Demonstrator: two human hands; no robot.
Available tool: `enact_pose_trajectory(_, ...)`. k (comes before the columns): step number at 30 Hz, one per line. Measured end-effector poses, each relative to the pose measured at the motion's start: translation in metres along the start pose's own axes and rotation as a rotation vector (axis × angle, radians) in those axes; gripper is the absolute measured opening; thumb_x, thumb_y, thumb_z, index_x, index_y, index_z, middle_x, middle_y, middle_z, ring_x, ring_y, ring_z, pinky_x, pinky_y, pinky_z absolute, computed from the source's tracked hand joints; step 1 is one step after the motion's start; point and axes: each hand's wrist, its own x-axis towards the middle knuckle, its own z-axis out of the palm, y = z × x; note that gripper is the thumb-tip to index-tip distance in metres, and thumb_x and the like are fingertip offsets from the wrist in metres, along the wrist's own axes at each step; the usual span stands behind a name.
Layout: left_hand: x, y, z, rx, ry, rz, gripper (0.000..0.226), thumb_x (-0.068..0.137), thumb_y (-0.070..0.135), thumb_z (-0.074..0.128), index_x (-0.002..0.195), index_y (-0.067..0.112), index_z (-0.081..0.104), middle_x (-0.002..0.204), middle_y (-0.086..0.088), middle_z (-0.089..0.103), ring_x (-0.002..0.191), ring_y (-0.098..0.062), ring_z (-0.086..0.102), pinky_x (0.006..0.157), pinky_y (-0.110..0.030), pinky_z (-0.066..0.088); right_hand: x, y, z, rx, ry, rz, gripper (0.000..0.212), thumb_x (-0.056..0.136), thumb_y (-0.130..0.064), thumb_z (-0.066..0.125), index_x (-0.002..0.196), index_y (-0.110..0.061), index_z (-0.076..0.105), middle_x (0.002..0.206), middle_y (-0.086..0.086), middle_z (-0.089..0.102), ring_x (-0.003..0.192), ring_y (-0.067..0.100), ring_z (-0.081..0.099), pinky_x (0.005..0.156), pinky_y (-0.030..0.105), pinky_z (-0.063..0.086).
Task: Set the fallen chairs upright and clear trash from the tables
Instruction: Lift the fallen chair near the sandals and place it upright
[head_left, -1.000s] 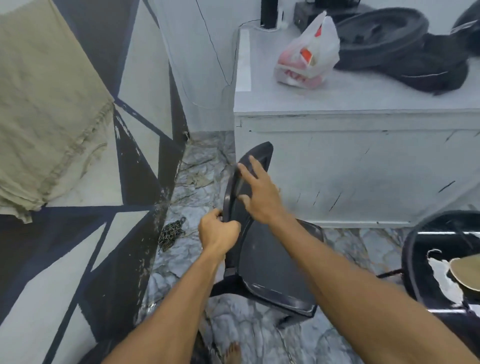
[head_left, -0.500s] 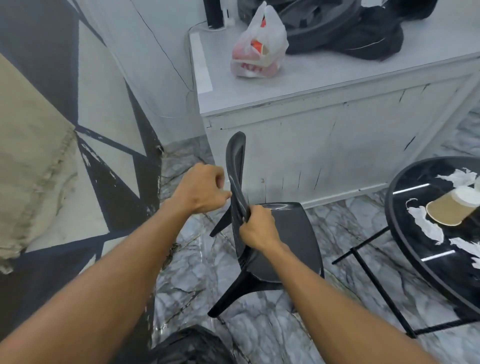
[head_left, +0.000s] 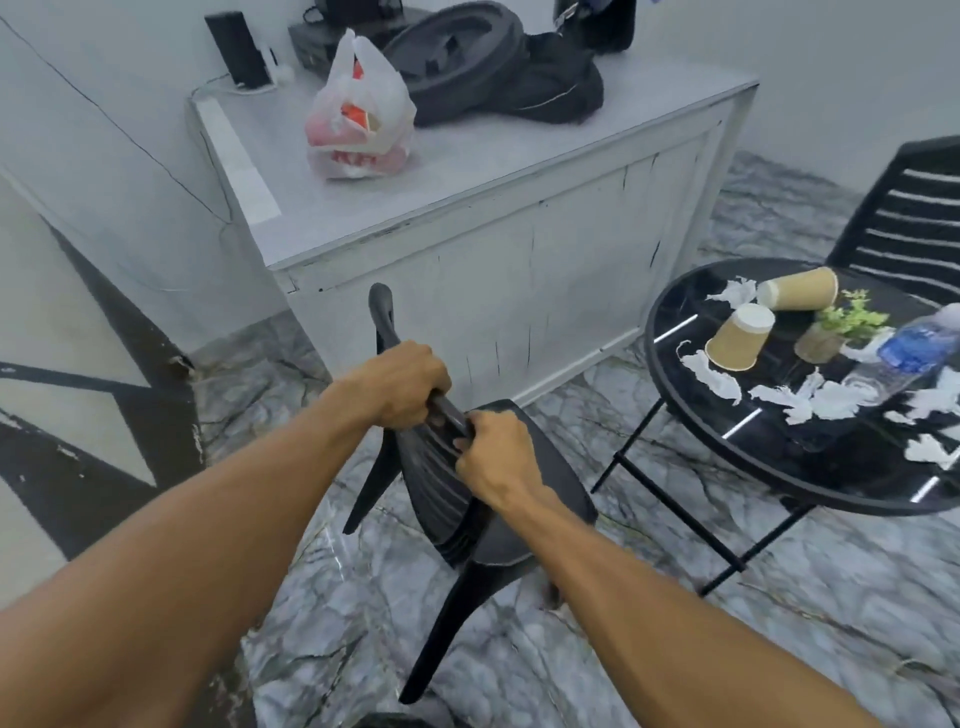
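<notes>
A black plastic chair (head_left: 540, 467) stands nearly upright on the marble floor in front of a white counter. Both hands grip its backrest top: my left hand (head_left: 400, 384) is closed over the upper rail, and my right hand (head_left: 493, 454) clutches the rail just below and to the right. At the right, a round black table (head_left: 691, 415) carries trash: two tipped paper cups (head_left: 740, 338) (head_left: 800, 288), a lying plastic water bottle (head_left: 906, 351) and several torn white tissue scraps (head_left: 826, 397).
The white counter (head_left: 467, 171) holds a white plastic bag (head_left: 361, 117) and dark gear. A small potted plant (head_left: 836, 330) sits on the table. A second black slatted chair (head_left: 909, 218) stands upright behind the table. A painted wall lies at the left.
The chair has come up closer to standing. My left hand moved from beside the backrest onto its top rail. The view swung right, revealing the littered table and the second chair.
</notes>
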Motion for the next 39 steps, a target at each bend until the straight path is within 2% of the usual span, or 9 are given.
enact_pose_trajectory(3, 0.018, 0.03, -0.008, -0.128, 0.197, 0.104, 0.027, 0.072, 0.028, 0.075, 0.058, 0.015, 0.056, 0.053, 0.0, 0.054, 0.054, -0.022, 0.046, 0.057, -0.031, 0.032, -0.007, 0.034, -0.044, -0.056, 0.119, 0.006, 0.018, 0.082, -0.019, 0.066, 0.069, -0.012, 0.057, 0.064, 0.007, 0.058, 0.06, 0.026, 0.054, 0.054, 0.031, 0.039)
enact_pose_trajectory(8, 0.005, 0.08, 0.018, -0.254, 0.39, 0.169, 0.03, 0.072, 0.037, 0.068, 0.056, 0.016, 0.054, 0.047, -0.002, 0.052, 0.047, -0.026, 0.045, 0.05, -0.032, 0.039, -0.056, 0.077, -0.072, -0.184, 0.164, -0.156, 0.016, 0.077, -0.022, 0.073, 0.074, -0.012, 0.06, 0.063, 0.008, 0.062, 0.061, 0.03, 0.057, 0.055, 0.036, 0.045)
enact_pose_trajectory(13, -0.019, 0.153, 0.063, -0.242, 0.306, 0.165, 0.019, 0.071, 0.031, 0.063, 0.06, 0.018, 0.055, 0.054, 0.0, 0.056, 0.053, -0.028, 0.055, 0.049, -0.029, 0.037, -0.109, 0.115, -0.071, -0.301, 0.033, -0.003, 0.015, 0.066, -0.029, 0.071, 0.07, -0.019, 0.06, 0.064, 0.0, 0.062, 0.064, 0.025, 0.059, 0.056, 0.031, 0.046)
enact_pose_trajectory(18, -0.017, 0.229, 0.053, -0.218, 0.03, 0.144, 0.004, 0.076, 0.023, 0.059, 0.077, 0.022, 0.063, 0.071, 0.002, 0.066, 0.068, -0.024, 0.058, 0.069, -0.039, 0.051, -0.139, 0.13, -0.071, -0.312, -0.228, 0.048, 0.011, 0.075, -0.024, 0.063, 0.079, -0.017, 0.055, 0.074, 0.003, 0.056, 0.065, 0.027, 0.056, 0.057, 0.034, 0.043)
enact_pose_trajectory(22, -0.04, 0.22, 0.066, -0.23, -0.09, 0.136, 0.015, 0.069, 0.014, 0.057, 0.063, 0.022, 0.046, 0.06, 0.007, 0.048, 0.066, -0.02, 0.046, 0.063, -0.036, 0.047, -0.17, 0.147, -0.065, -0.343, -0.257, -0.039, 0.015, 0.082, -0.013, 0.056, 0.072, -0.021, 0.049, 0.072, 0.005, 0.049, 0.07, 0.029, 0.048, 0.06, 0.034, 0.034)
enact_pose_trajectory(24, -0.055, 0.201, 0.075, -0.172, -0.164, 0.063, 0.007, 0.069, 0.013, 0.053, 0.071, 0.019, 0.056, 0.069, 0.004, 0.057, 0.072, -0.022, 0.052, 0.064, -0.034, 0.046, -0.183, 0.141, -0.055, -0.338, -0.272, -0.081, 0.012, 0.082, -0.01, 0.054, 0.077, -0.02, 0.049, 0.077, 0.008, 0.048, 0.077, 0.032, 0.049, 0.064, 0.033, 0.032)
enact_pose_trajectory(27, -0.076, 0.186, 0.092, -0.146, -0.205, 0.04, 0.031, 0.067, 0.015, 0.047, 0.088, 0.023, 0.067, 0.081, 0.005, 0.065, 0.079, -0.02, 0.058, 0.069, -0.036, 0.051, -0.203, 0.134, -0.033, -0.395, -0.288, -0.12, 0.014, 0.086, -0.01, 0.05, 0.097, -0.012, 0.059, 0.093, 0.017, 0.058, 0.089, 0.039, 0.056, 0.067, 0.036, 0.033)
enact_pose_trajectory(32, -0.073, 0.183, 0.105, -0.082, -0.094, 0.118, 0.013, 0.08, 0.013, 0.055, 0.088, 0.021, 0.062, 0.083, -0.001, 0.067, 0.081, -0.026, 0.062, 0.074, -0.039, 0.049, -0.204, 0.134, -0.031, -0.43, -0.169, -0.082, 0.02, 0.085, -0.011, 0.052, 0.103, -0.012, 0.058, 0.095, 0.016, 0.062, 0.089, 0.039, 0.058, 0.065, 0.036, 0.032)
enact_pose_trajectory(39, -0.059, 0.2, 0.107, 0.001, 0.211, 0.478, 0.014, 0.071, 0.008, 0.068, 0.076, 0.015, 0.057, 0.061, -0.002, 0.06, 0.055, -0.029, 0.056, 0.053, -0.036, 0.046, -0.244, 0.153, -0.023, -0.326, 0.122, 0.047, 0.013, 0.07, -0.012, 0.054, 0.082, -0.011, 0.059, 0.069, 0.011, 0.066, 0.059, 0.04, 0.061, 0.051, 0.04, 0.046)
